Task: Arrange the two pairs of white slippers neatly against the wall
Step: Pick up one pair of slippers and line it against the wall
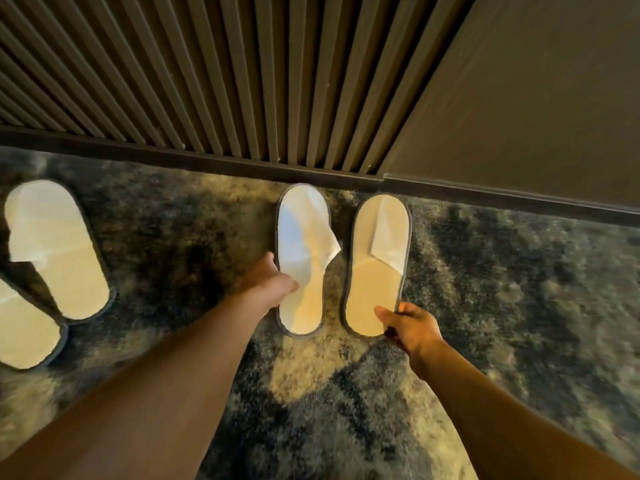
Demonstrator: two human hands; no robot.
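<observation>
The left hand (273, 282) grasps the left edge of one white slipper (302, 261), and the right hand (412, 325) pinches the near heel edge of its partner (377, 268). Both lie side by side, toes just beside the dark baseboard (485, 192). The second pair (55, 251) lies far left on the mottled carpet (519, 289), with open carpet between the pairs.

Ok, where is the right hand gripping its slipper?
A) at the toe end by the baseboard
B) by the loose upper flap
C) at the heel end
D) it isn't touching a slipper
C: the right hand pinches the heel end of the right-hand slipper, whose toe points at the baseboard.
</observation>
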